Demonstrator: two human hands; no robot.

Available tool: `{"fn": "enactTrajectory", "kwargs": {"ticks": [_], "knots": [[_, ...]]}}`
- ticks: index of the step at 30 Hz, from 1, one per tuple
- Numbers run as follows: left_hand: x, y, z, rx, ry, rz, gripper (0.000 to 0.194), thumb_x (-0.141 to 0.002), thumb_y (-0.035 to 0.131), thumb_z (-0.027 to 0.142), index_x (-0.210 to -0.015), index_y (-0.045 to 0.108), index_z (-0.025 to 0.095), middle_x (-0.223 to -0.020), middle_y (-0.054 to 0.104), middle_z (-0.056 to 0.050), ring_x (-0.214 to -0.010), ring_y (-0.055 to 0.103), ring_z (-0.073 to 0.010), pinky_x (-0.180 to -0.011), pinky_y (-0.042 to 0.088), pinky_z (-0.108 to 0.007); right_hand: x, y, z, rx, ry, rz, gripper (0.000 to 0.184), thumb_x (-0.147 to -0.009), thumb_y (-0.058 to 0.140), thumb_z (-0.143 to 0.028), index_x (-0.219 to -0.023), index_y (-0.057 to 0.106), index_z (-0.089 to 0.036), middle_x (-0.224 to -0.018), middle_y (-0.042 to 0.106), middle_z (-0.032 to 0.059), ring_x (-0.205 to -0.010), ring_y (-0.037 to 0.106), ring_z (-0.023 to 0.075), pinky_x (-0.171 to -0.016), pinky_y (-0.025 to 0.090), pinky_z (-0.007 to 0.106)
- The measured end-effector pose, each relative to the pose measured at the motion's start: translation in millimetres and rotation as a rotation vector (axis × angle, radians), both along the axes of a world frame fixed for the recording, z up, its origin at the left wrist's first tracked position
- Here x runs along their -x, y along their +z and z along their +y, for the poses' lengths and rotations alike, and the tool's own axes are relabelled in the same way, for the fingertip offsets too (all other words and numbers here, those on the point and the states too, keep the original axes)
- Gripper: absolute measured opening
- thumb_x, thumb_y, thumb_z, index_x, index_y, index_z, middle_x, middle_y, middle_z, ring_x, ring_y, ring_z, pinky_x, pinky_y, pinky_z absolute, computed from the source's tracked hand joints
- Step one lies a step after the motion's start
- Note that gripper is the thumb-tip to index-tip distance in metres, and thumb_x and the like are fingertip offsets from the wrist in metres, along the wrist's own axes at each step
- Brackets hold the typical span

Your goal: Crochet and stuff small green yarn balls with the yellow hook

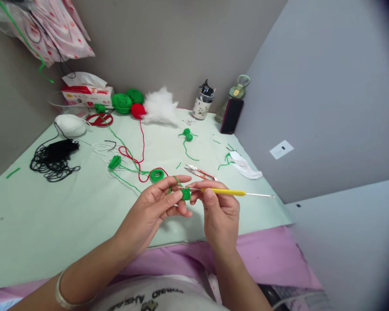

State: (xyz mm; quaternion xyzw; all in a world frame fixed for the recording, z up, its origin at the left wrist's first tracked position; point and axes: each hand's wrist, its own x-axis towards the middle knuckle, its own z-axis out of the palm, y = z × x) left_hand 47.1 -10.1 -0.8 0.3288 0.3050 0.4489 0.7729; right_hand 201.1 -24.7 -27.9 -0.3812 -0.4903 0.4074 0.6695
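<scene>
Between the thumb and fingers of my left hand [164, 198] is a small green crochet piece [186, 194], pinched near its left edge. Green yarn runs up over my left index finger. My right hand [220, 207] grips a crochet hook [223, 191] by its yellow handle; the hook's left tip meets the top of the crochet piece, and its thin metal other end points right. Just beyond my hands lie thread snips [201, 172] with orange handles and a coil of green yarn [157, 175].
At the back stand a tissue box [87, 95], green yarn balls [122, 103], a red ball [138, 110], white stuffing [160, 107], a pen cup [202, 106] and a phone [232, 116] against a bottle. Black yarn [56, 160] and red scissors [99, 119] lie left. Walls close the back and right.
</scene>
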Motion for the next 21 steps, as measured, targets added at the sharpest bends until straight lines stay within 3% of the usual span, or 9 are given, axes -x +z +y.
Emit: {"fn": "enactTrajectory", "kwargs": {"ticks": [11, 21], "knots": [[-0.9, 0.9, 2.0, 0.025, 0.011, 0.032, 0.028, -0.085, 0.08, 0.025, -0.113, 0.078, 0.023, -0.083, 0.064, 0.002, -0.068, 0.063, -0.0092, -0.072, 0.059, -0.025, -1.2, 2.2, 0.9, -0.026, 0.045, -0.022, 0.017, -0.101, 0.061, -0.029, -0.1, 0.078, -0.024, -0.098, 0.075, 0.0037, -0.076, 0.068, 0.0133, -0.069, 0.057, 0.029], [0.0, 1.2, 2.8, 0.016, 0.097, 0.081, 0.025, -0.082, 0.083, 0.026, -0.107, 0.081, 0.026, -0.081, 0.063, 0.004, -0.065, 0.064, -0.0074, -0.071, 0.056, -0.022, -1.3, 4.5, -2.6, -0.098, -0.085, -0.062, 0.018, -0.102, 0.058, -0.025, -0.099, 0.076, -0.023, -0.09, 0.071, 0.0032, -0.073, 0.068, 0.0156, -0.066, 0.057, 0.033]]}}
